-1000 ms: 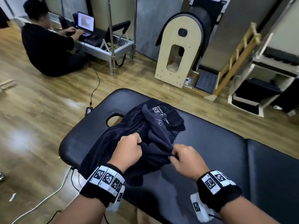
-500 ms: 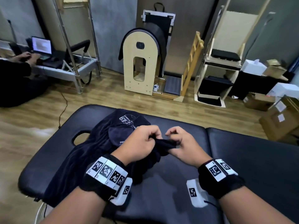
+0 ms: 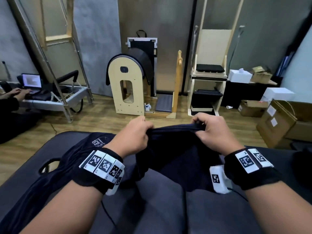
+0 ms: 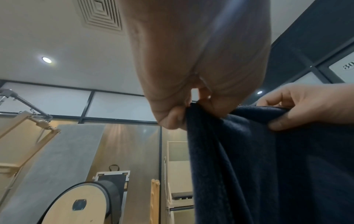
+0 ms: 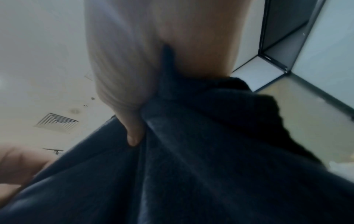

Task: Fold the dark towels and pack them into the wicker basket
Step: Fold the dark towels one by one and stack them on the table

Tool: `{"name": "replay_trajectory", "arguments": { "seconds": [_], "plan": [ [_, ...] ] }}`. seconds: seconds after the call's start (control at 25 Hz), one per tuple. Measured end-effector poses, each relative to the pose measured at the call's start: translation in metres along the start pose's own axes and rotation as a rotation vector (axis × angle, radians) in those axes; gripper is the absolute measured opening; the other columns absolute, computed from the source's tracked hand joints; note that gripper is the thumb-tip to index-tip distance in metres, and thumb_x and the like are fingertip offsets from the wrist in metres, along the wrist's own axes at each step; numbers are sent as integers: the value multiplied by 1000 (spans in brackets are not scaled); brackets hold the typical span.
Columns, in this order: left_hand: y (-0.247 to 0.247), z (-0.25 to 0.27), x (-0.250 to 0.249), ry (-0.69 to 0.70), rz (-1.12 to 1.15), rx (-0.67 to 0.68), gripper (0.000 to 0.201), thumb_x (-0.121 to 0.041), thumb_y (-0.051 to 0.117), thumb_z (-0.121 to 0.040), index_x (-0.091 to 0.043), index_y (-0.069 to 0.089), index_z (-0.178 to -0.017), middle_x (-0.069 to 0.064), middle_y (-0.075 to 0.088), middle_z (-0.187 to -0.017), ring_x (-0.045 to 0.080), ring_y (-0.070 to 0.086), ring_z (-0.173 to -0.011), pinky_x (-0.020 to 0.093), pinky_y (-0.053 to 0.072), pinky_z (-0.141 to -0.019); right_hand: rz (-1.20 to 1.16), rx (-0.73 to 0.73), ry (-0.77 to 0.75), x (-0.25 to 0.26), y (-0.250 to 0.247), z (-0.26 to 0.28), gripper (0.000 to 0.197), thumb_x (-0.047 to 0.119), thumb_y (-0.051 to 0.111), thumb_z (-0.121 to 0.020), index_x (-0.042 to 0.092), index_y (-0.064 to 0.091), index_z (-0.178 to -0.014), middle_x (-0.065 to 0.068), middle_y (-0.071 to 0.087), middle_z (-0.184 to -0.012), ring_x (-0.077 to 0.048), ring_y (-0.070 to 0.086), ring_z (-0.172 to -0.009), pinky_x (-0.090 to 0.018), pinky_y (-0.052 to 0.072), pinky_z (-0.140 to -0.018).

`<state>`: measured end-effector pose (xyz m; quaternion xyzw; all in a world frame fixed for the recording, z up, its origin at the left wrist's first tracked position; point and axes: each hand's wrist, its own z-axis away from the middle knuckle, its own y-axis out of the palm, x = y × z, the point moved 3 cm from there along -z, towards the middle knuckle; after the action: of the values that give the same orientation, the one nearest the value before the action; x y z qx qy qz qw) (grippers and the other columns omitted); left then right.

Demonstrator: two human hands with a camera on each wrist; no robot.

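Note:
A dark navy towel [image 3: 175, 149] hangs lifted above the black padded table [image 3: 33, 159]; its top edge is stretched between my two hands. My left hand [image 3: 135, 132] pinches one end of that edge, and my right hand [image 3: 211, 129] pinches the other end. In the left wrist view the towel [image 4: 258, 159] drops from the left hand [image 4: 184, 115], with the right hand [image 4: 298, 106] beside it. The right wrist view shows the towel [image 5: 191, 151] bunched under the right hand [image 5: 138, 121]. More dark towel with white printing [image 3: 99, 142] lies on the table to the left. No wicker basket is in view.
The table has an oval face hole [image 3: 49, 165] at its left end. Beyond it on the wood floor stand a wooden arched barrel [image 3: 128, 88], a shelf unit [image 3: 207, 92] and cardboard boxes [image 3: 278, 122]. A person [image 3: 10, 102] sits at a laptop at far left.
Both hands have raised the towel's edge off the table and drawn apart, stretching it between them. The head view has tilted up and turned right.

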<state>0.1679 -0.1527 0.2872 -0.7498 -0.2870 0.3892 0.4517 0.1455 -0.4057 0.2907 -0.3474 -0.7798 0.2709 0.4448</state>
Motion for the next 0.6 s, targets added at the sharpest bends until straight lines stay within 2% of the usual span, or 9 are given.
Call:
{"name": "replay_trajectory", "arguments": {
  "seconds": [0.08,0.16,0.24,0.32,0.4,0.48,0.52,0.6],
  "plan": [
    [8,-23,-39,25,-63,-1,23,5,49,-72,-13,60,-82,1,47,-82,24,48,-83,34,45,-73,57,11,-15,-27,-41,9,23,4,79,-74,22,69,-82,10,64,-71,-7,57,-68,-15,41,-65],
    [16,-40,-68,5,-99,8,18,3,48,-69,-12,56,-76,5,57,-80,29,56,-84,37,51,-72,97,33,4,-54,-74,20,20,9,80,-77,25,69,-84,12,64,-72,-10,58,-71,-22,45,-67],
    [27,-50,-81,-76,-102,21,18,0,47,-66,-12,57,-75,8,62,-79,33,59,-83,39,53,-70,129,73,61,-77,-98,32,20,11,78,-79,27,68,-86,12,65,-75,-13,62,-76,-29,47,-69],
    [38,-51,-82,-171,-161,104,19,-7,46,-64,-15,57,-76,9,63,-80,35,62,-84,39,55,-69,103,74,126,-91,-109,42,24,6,75,-75,27,69,-86,11,68,-78,-13,64,-80,-30,49,-71],
    [55,-51,-94,-173,-224,302,24,-10,49,-68,-19,60,-86,10,66,-91,33,64,-90,40,57,-74,0,25,180,-95,-109,49,29,0,69,-69,24,69,-86,8,70,-80,-14,65,-81,-30,52,-72],
    [73,-48,-120,-64,-25,389,36,-15,59,-72,-22,60,-107,4,67,-108,23,63,-102,35,54,-85,-119,14,185,-84,-95,50,33,-1,66,-67,26,64,-85,6,70,-79,-12,65,-76,-22,51,-67],
    [79,-47,-137,10,134,366,48,-21,65,-72,-26,56,-119,-2,66,-115,16,61,-107,31,52,-90,-161,34,175,-77,-85,50,35,-1,66,-67,27,60,-86,5,69,-77,-10,63,-72,-19,49,-63],
    [87,-49,-162,125,324,242,63,-27,70,-71,-30,47,-130,-9,65,-118,9,60,-109,28,50,-92,-216,80,178,-65,-65,49,39,1,66,-67,29,53,-90,2,67,-74,-12,61,-66,-24,48,-57]
  ]
}}
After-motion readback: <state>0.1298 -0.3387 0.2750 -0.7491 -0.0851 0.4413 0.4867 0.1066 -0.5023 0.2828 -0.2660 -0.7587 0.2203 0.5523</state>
